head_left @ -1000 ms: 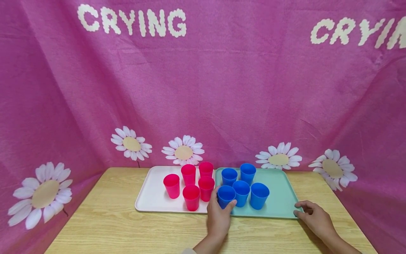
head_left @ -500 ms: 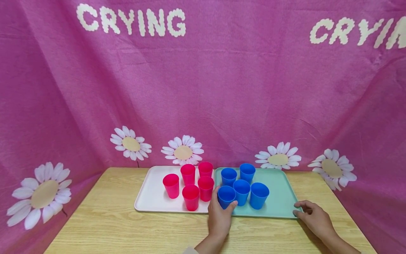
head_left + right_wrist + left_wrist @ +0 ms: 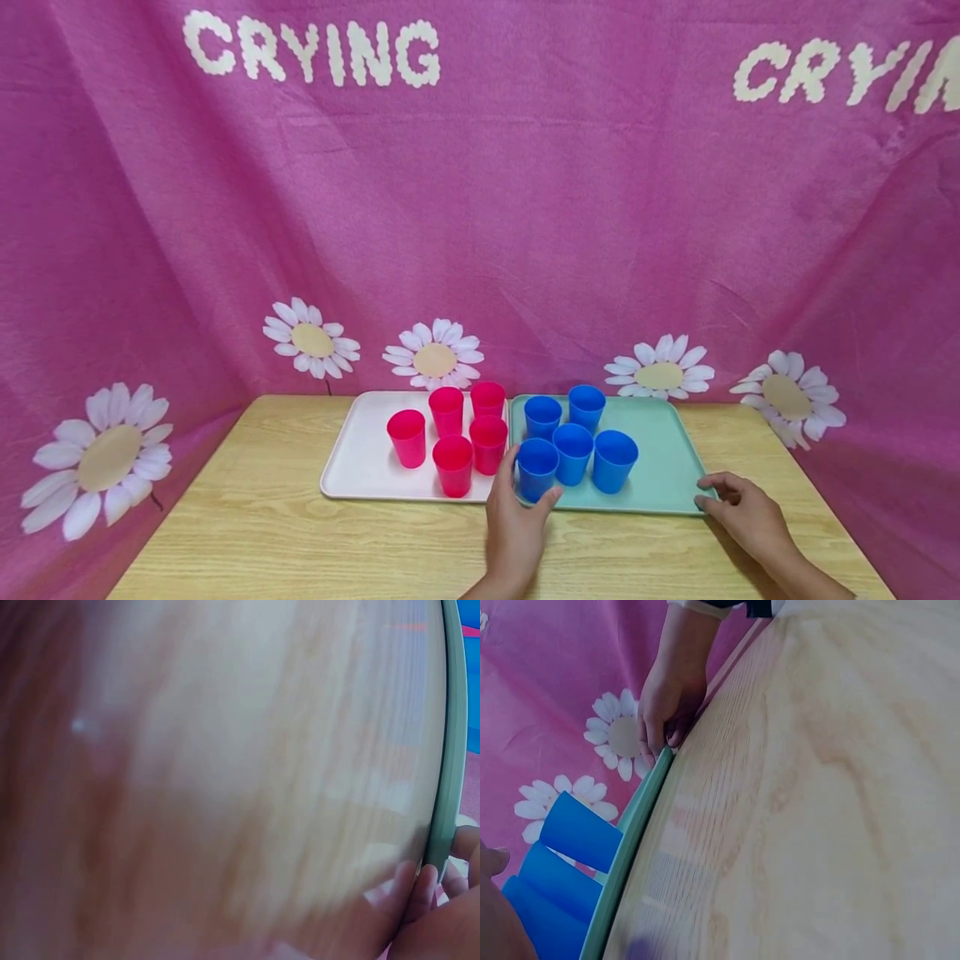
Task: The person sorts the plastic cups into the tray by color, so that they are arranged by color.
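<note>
Near the front left corner of the green tray (image 3: 663, 467) stands a blue cup (image 3: 537, 479), upright. My left hand (image 3: 514, 533) is spread around its near side, with the thumb apart from the cup wall and the fingers along its left. In the left wrist view the thumb (image 3: 495, 859) shows beside the blue cups (image 3: 581, 831). At the tray's front right corner my right hand (image 3: 746, 512) pinches the rim between thumb and fingers. The right wrist view has those fingers (image 3: 425, 889) at the tray edge (image 3: 442, 825).
Several other blue cups (image 3: 615, 462) stand close together behind and right of the near one. A white tray (image 3: 360, 471) adjoins on the left, bearing several red cups (image 3: 453, 471). Both lie on a wooden table (image 3: 337, 550) before a pink flowered curtain (image 3: 525, 250).
My left hand has loosened from the near blue cup: the thumb has come off its side and the hand has drawn slightly toward me. My right hand keeps its place at the tray corner.
</note>
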`<state>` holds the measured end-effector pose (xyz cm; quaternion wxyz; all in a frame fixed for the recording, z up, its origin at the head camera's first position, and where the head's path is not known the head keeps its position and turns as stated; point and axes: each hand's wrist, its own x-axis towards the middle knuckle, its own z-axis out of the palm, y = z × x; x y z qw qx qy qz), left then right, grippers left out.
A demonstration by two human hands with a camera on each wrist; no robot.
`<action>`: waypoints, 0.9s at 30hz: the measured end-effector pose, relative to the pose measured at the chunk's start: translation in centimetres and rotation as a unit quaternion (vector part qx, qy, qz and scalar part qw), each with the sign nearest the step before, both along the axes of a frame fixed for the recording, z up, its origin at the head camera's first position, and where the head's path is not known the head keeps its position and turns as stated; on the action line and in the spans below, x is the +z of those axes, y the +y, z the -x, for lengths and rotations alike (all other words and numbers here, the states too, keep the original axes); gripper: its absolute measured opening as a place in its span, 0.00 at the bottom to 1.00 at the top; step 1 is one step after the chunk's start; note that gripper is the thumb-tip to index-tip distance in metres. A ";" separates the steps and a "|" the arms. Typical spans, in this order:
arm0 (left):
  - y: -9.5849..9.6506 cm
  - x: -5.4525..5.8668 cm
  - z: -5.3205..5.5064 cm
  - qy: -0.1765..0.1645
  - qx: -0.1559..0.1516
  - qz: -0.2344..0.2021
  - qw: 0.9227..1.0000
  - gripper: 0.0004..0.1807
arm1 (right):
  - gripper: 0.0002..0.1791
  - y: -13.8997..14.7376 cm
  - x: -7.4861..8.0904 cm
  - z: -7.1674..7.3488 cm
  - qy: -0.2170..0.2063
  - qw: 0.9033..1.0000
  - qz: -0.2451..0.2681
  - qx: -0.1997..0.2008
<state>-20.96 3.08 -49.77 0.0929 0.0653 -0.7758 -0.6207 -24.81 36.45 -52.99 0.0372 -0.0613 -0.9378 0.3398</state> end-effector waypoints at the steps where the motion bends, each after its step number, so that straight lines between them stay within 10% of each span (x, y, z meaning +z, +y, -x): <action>1: -0.2 0.1 -0.2 -0.003 -0.007 -0.003 1.000 0.43 | 0.16 0.0 0.0 0.0 0.002 1.000 0.000 0.000; 13: -3.0 1.6 -2.7 0.006 -0.058 0.002 0.998 0.38 | 0.19 0.0 0.3 0.3 -0.008 1.000 0.000 0.008; 20: -6.3 1.6 -3.6 0.086 -0.133 0.095 0.983 0.24 | 0.28 -0.1 0.8 0.2 -0.014 0.998 -0.027 0.062; 27: -10.6 1.7 -2.7 0.112 -0.140 0.189 0.965 0.21 | 0.32 -1.2 2.3 -0.5 -0.003 0.988 -0.105 0.117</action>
